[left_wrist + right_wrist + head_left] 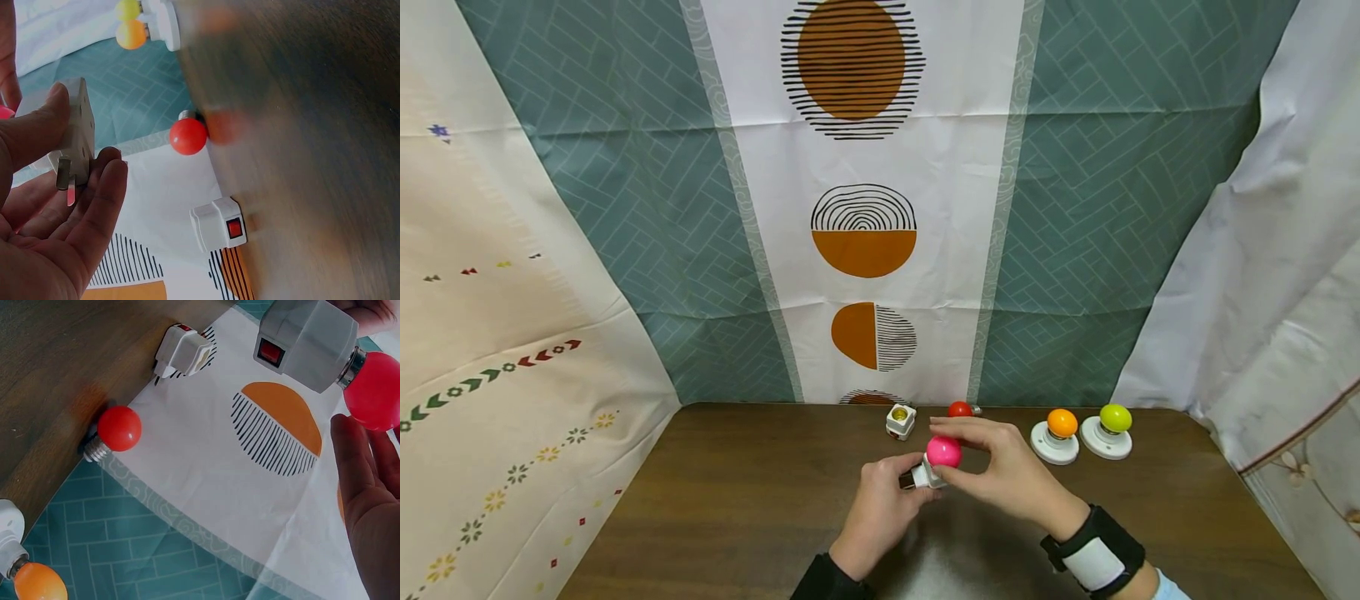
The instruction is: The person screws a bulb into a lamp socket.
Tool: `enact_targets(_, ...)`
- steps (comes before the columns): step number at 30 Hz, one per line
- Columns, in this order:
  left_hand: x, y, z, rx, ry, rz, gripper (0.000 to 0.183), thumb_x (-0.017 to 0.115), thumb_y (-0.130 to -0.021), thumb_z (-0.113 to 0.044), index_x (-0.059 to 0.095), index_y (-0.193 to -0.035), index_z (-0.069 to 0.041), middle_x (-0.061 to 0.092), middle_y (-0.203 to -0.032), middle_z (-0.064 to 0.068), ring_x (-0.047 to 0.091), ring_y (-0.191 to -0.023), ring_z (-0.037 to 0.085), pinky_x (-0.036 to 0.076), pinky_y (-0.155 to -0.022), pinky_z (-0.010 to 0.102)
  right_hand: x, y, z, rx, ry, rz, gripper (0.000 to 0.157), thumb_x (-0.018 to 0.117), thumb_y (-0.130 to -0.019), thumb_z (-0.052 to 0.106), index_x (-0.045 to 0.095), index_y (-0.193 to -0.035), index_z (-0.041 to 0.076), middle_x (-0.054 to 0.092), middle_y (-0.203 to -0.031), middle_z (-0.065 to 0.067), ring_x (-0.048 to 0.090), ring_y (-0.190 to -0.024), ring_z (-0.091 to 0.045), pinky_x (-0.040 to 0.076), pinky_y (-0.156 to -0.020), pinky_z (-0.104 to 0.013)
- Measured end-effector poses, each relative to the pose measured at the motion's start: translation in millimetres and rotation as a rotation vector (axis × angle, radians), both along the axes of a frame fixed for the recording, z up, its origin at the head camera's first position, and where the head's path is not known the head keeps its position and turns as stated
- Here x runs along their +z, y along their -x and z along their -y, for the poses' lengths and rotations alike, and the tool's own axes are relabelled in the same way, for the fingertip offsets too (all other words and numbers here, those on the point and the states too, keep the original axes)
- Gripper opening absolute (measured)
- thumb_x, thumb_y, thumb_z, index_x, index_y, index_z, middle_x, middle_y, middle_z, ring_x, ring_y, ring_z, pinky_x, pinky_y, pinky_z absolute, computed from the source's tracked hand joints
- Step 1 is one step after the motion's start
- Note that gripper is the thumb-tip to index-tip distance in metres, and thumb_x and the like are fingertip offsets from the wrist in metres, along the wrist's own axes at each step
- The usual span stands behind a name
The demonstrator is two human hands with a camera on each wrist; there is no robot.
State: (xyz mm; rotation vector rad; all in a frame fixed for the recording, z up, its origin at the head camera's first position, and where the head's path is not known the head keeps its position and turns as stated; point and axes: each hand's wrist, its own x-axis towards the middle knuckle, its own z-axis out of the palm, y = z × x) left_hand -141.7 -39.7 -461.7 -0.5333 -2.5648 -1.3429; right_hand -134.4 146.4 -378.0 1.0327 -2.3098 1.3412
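Observation:
My left hand (883,504) grips a white plug-in bulb socket (78,125) between thumb and fingers. Two flat metal prongs stick out of it, and a red switch (270,352) shows on its side. A pink light bulb (943,452) sits in the socket's mouth, part of its metal base (352,367) still showing. With fingertips above and thumb below, my right hand (1000,467) holds the pink bulb's round glass. Beyond the hands, a loose red bulb (119,428) lies on its side near the table's back edge.
Another white plug-in socket (900,422) with a red switch stands at the back, left of the red bulb. To the right, an orange bulb (1062,422) and a yellow-green bulb (1116,417) stand in round white holders. Patterned cloth (865,167) hangs behind the brown table (737,500).

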Motion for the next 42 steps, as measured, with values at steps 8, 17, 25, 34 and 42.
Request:
enact_targets(8, 0.0, -1.1, 0.3, -0.003, -0.009, 0.012, 0.041, 0.081, -0.069, -0.019, 0.067, -0.107, -0.014, 0.064, -0.098, -0.009, 0.057, -0.084, 0.001, 0.048, -0.068, 0.024, -20.5, 11.6, -4.6, 0.045, -0.034, -0.010, 0.048, 0.075, -0.075, 0.011, 0.060, -0.121, 0.017, 0.059, -0.116, 0.005, 0.057, -0.102, -0.014, 0.046, -0.082, -0.031)
enact_targets(17, 1.4, -1.9, 0.8, -0.003, 0.010, 0.050, 0.041, 0.081, -0.069, -0.018, 0.067, -0.108, -0.014, 0.063, -0.098, -0.010, 0.057, -0.083, 0.000, 0.048, -0.069, 0.023, -30.5, 17.9, -5.0, 0.013, -0.009, -0.009, 0.040, 0.075, -0.077, 0.026, 0.063, -0.116, 0.025, 0.061, -0.111, 0.008, 0.057, -0.099, -0.010, 0.047, -0.078, -0.028)
enact_targets(25, 1.5, -0.8, 1.1, -0.004, 0.013, 0.024, 0.040, 0.081, -0.069, -0.019, 0.067, -0.107, -0.014, 0.063, -0.097, -0.011, 0.056, -0.082, 0.000, 0.049, -0.069, 0.026, -29.0, 17.3, -5.8, -0.033, -0.048, -0.053, 0.048, 0.076, -0.076, 0.031, 0.060, -0.121, 0.026, 0.058, -0.118, 0.009, 0.055, -0.105, -0.009, 0.046, -0.081, -0.028)
enact_targets(34, 4.4, 3.1, -0.2, -0.009, 0.018, 0.030, 0.043, 0.081, -0.069, -0.023, 0.067, -0.109, -0.014, 0.063, -0.099, -0.011, 0.056, -0.084, 0.000, 0.049, -0.072, 0.028, -24.3, 18.9, -9.8, 0.002, -0.072, -0.092, 0.049, 0.075, -0.076, 0.018, 0.059, -0.123, 0.021, 0.059, -0.119, 0.005, 0.055, -0.106, -0.012, 0.045, -0.084, -0.031)
enact_targets(42, -0.1, 0.2, 1.6, -0.005, 0.020, 0.042, 0.044, 0.081, -0.068, -0.023, 0.067, -0.108, -0.014, 0.063, -0.098, -0.011, 0.056, -0.082, -0.001, 0.048, -0.069, 0.022, -29.5, 18.0, -7.6, 0.000, -0.054, -0.088, 0.038, 0.075, -0.078, 0.022, 0.064, -0.114, 0.023, 0.061, -0.113, 0.009, 0.056, -0.104, -0.010, 0.046, -0.082, -0.029)
